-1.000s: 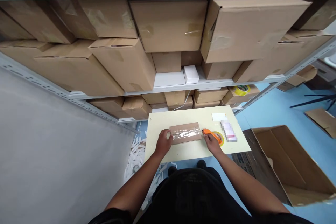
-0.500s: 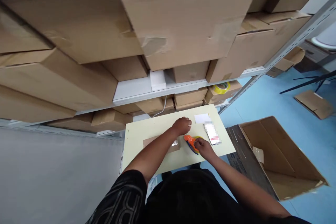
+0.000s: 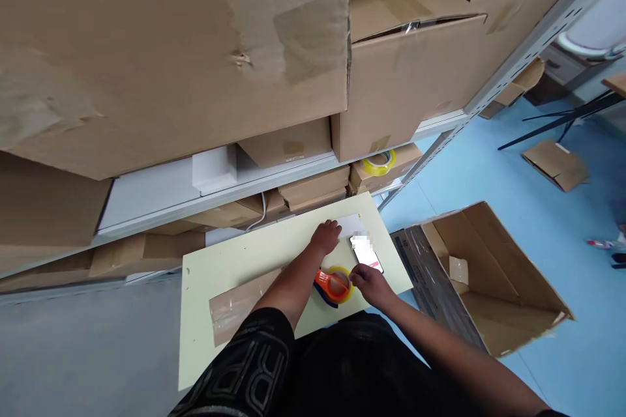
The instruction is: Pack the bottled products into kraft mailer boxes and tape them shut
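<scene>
My left hand point(image 3: 327, 236) reaches across the table with its fingers stretched over the near left end of a white piece of paper point(image 3: 349, 224). My right hand point(image 3: 372, 283) is curled, its fingertips beside the yellow tape roll on an orange and blue tape dispenser point(image 3: 332, 285). Whether those fingers pinch anything is hidden. The dispenser lies on its side on the table. A phone point(image 3: 366, 253) with a lit screen lies just beyond my right hand. Under my left forearm, partly covered, is a flat brown cardboard package point(image 3: 235, 309) with shiny clear tape.
The pale yellow table point(image 3: 195, 365) stands against shelving stacked with cardboard boxes point(image 3: 411, 71). Another yellow tape roll point(image 3: 378, 163) sits on a lower box. An open carton point(image 3: 508, 273) stands on the blue floor at the right. One large box point(image 3: 171, 45) juts out above the table.
My view has turned right and come closer. My left hand has moved right to the white paper. My right hand has come off the dispenser's orange body to its right side.
</scene>
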`<state>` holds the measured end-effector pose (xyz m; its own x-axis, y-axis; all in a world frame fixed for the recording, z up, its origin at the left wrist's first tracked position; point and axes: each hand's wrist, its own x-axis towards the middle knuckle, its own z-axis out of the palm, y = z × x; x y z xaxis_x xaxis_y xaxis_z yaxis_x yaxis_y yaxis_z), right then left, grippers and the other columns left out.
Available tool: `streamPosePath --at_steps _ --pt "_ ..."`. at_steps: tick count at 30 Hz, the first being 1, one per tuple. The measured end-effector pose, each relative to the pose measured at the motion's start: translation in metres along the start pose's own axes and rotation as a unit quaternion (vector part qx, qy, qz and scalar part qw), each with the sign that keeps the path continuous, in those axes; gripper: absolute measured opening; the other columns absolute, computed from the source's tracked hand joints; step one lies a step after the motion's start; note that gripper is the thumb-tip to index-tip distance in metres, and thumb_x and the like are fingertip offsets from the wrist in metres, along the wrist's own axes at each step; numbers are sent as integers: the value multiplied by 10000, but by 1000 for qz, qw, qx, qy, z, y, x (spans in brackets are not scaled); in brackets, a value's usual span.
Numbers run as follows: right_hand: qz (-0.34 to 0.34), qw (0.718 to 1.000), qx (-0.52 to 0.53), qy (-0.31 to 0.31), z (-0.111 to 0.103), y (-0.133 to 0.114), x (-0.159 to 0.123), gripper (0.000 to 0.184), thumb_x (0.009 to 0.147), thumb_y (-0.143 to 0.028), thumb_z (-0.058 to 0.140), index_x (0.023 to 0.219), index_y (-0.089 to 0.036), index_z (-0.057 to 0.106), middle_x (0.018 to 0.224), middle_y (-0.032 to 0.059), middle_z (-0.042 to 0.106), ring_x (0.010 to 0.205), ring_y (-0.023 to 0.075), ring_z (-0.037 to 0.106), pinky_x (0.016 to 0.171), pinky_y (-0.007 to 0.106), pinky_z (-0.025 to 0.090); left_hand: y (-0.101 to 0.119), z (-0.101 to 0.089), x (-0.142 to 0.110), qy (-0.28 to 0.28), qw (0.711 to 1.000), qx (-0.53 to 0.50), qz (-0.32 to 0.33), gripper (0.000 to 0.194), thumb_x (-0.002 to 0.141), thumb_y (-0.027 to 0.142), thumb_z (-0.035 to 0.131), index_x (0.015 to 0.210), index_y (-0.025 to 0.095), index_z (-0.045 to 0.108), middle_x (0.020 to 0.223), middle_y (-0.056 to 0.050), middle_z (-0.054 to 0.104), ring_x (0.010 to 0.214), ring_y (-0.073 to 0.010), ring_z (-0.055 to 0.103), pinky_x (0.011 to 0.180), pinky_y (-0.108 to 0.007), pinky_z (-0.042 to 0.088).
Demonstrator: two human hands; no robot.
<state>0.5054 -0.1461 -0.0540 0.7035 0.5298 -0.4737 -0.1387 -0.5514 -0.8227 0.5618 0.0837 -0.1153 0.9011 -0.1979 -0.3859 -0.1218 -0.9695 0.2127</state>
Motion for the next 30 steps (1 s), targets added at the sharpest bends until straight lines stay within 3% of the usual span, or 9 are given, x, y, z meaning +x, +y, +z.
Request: streamPosePath --at_steps 5,11,17,20,23,25,27,30 --pt "9 1000 -1 -6 -3 7 6 209 892 -384 526 843 -240 669 804 28 721 761 211 660 676 297 466 0 0 8 -4 1000 -3 14 197 947 178 576 1100 153 697 1191 -170 667 1166 -308 606 996 -441 462" --pt "17 1000 11 -11 -1 6 13 200 884 -371 524 840 -240 669 798 28 726 794 219 683 715 310 489 4 -7 8 -8 1000 -15 6 207 920 91 549 987 135 739 1034 -161 723 1002 -284 686 904 -419 495" --pt "0 999 -32 14 -10 7 24 215 894 -412 545 856 -240 669 825 37 718 790 230 672 702 322 480 3 -24 -1 29 999 -24 -1 234 909 72 553 1059 153 714 1088 -150 694 1116 -292 622 952 -423 471" --pt "-62 984 -135 94 -25 4 42 224 902 -390 554 981 -222 678 973 89 711 846 250 662 771 360 495 3 -39 -5 62 998 -17 15 252 920 70 520 1053 173 708 1112 -147 670 1165 -304 561 978 -444 448" --pt "-145 947 -234 166 -38 -6 70 389 877 -352 611 1223 -175 628 1183 168 652 1047 319 619 919 436 491 6 -54 -5 106 993 -14 42 261 945 90 487 1040 195 707 1119 -144 649 1175 -312 520 993 -469 427" --pt "-158 930 -277 184 -43 -15 92 487 853 -347 657 1299 -162 591 1225 186 625 1103 345 582 944 459 480 11 -63 -1 128 990 -20 60 270 967 118 470 1069 207 703 1124 -142 639 1170 -316 510 1000 -482 420" --pt "-145 926 -297 184 -46 -23 113 440 863 -343 649 1262 -162 613 1198 180 634 1081 336 584 915 434 476 16 -69 4 144 986 -28 78 289 987 138 445 1111 212 696 1134 -137 635 1160 -314 515 1003 -482 423" --pt "-103 937 -282 177 -51 -29 137 228 931 -321 537 1034 -182 685 1046 147 685 960 286 619 821 363 452 25 -69 10 195 977 -54 72 351 1013 158 407 1263 218 647 1299 -136 601 1219 -309 505 1065 -487 403"
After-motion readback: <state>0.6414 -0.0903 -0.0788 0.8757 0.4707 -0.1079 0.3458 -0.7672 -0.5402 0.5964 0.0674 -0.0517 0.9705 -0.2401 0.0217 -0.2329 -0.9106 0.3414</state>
